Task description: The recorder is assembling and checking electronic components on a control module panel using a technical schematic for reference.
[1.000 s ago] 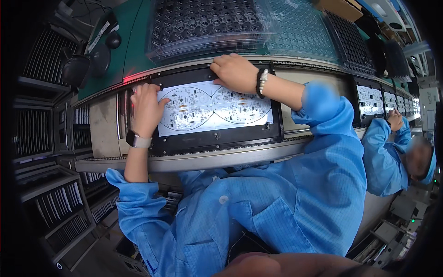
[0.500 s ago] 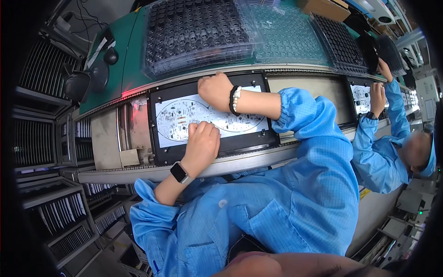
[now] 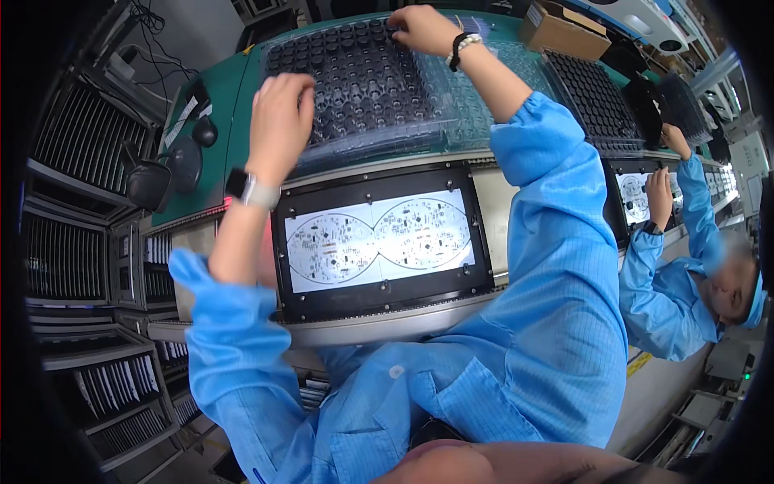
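A black carrier frame lies on the conveyor in front of me and holds a white panel of two round circuit boards. Behind it, a clear blister tray filled with several small black parts rests on the green bench. My left hand, with a watch on its wrist, hovers over the tray's left part with bent fingers and nothing visible in them. My right hand, wearing a bead bracelet, reaches to the tray's far edge with fingertips down among the black parts. Whether it grips one is hidden.
A second tray of black parts and a cardboard box sit to the right. A co-worker in blue has both hands at another carrier frame. Racks of slotted boards stand at my left. Round black parts lie on the bench's left.
Both my hands have left the circuit board panel and moved up and away to the tray of black parts. The panel now lies uncovered.
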Demonstrator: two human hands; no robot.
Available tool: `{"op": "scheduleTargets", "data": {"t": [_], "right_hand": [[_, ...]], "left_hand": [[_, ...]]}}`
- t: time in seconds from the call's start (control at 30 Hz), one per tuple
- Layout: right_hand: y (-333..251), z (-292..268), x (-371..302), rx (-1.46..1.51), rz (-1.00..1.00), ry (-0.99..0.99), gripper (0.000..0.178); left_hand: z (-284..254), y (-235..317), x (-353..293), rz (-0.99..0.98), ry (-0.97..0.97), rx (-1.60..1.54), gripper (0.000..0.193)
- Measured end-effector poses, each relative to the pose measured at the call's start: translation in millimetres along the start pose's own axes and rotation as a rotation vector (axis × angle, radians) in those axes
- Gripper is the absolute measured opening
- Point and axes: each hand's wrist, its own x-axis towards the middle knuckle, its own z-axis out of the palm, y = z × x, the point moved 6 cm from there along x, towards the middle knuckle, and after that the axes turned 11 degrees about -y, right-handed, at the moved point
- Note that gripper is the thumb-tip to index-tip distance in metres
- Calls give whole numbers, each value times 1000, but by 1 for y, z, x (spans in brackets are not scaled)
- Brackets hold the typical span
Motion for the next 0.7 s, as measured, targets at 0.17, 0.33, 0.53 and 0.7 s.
{"op": "scheduleTargets", "data": {"t": [0.17, 0.33, 0.53, 0.7], "right_hand": [[-25, 11, 4, -77, -6, -81, 21], [-17, -3, 0, -25, -15, 11, 29], [-35, -32, -51, 763, -118, 15, 30], [-92, -67, -143, 1032, -171, -319, 30]], "left_hand": [[52, -65, 46, -70, -48, 88, 21], [68, -67, 66, -130, -202, 202, 28], [65, -77, 66, -129, -259, 236, 25], [42, -71, 48, -21, 21, -4, 30]]}}
